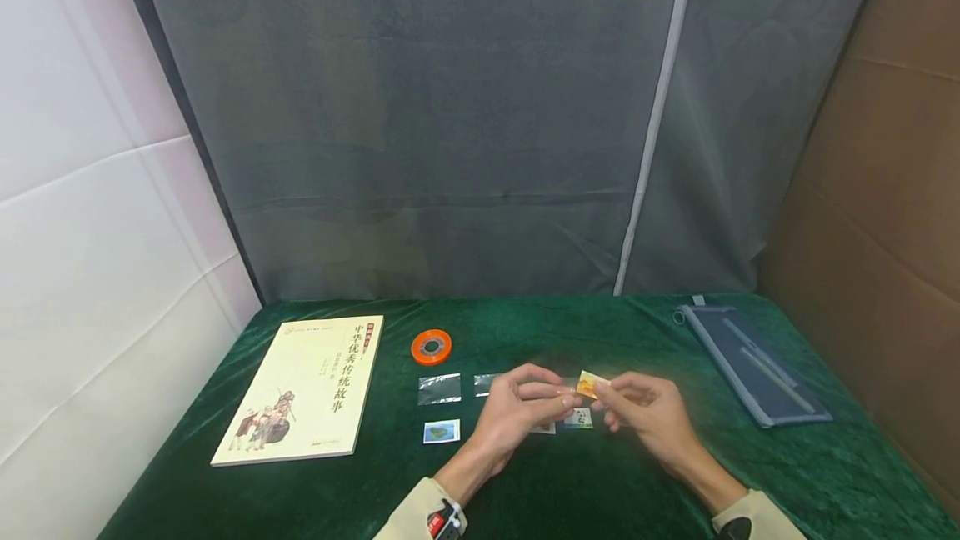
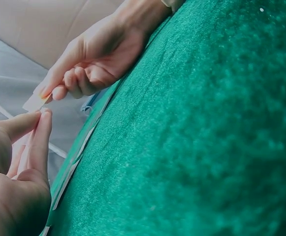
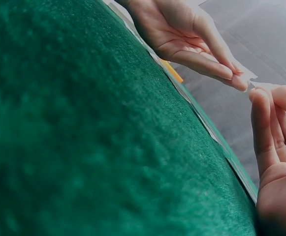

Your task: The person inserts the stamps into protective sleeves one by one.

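Observation:
Just above the green cloth, my right hand (image 1: 652,413) pinches a small yellow-orange stamp (image 1: 588,383) between thumb and fingers. My left hand (image 1: 517,407) faces it and pinches a small clear plastic sleeve (image 1: 570,382) by its edge, fingertips close to the stamp. In the left wrist view the stamp (image 2: 34,102) shows pale at the right hand's fingertips. The right wrist view has the sleeve (image 3: 247,73) at the left hand's fingertips. Whether the stamp's edge is inside the sleeve, I cannot tell. Under the hands lie a stamp with dark marks (image 1: 579,418) and another, partly hidden stamp (image 1: 546,429).
Left of the hands lie a blue-green stamp (image 1: 442,432) and two clear sleeves, one whole (image 1: 439,389), one partly covered (image 1: 484,385). An orange tape roll (image 1: 431,347) sits behind them. A cream book (image 1: 303,390) is at left, a dark zip pouch (image 1: 757,367) at right.

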A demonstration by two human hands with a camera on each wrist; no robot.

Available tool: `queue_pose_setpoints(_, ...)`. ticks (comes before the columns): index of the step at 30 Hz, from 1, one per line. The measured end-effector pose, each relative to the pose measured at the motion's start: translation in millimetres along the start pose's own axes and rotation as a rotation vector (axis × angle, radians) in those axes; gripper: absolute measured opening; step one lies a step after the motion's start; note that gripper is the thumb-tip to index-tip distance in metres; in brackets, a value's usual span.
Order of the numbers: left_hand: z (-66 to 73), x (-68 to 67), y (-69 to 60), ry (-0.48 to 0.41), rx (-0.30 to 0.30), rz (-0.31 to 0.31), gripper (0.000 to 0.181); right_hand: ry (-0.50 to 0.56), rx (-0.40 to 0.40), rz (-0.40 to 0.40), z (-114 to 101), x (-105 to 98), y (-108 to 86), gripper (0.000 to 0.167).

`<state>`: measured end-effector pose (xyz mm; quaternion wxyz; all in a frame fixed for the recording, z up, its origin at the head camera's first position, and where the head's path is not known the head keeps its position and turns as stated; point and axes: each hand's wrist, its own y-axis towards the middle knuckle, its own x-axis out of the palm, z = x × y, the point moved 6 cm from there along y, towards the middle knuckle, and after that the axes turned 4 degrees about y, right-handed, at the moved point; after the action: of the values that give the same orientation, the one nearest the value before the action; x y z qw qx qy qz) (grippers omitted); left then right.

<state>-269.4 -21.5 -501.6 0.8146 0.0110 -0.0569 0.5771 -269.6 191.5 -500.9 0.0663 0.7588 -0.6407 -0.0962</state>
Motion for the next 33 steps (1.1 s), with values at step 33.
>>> queue_pose_setpoints(33,-2.6,3.5,0.8,-0.116,-0.017,-0.032,0.034,0.003,-0.046,-0.018,-3.7,1.2,-0.2,0.013)
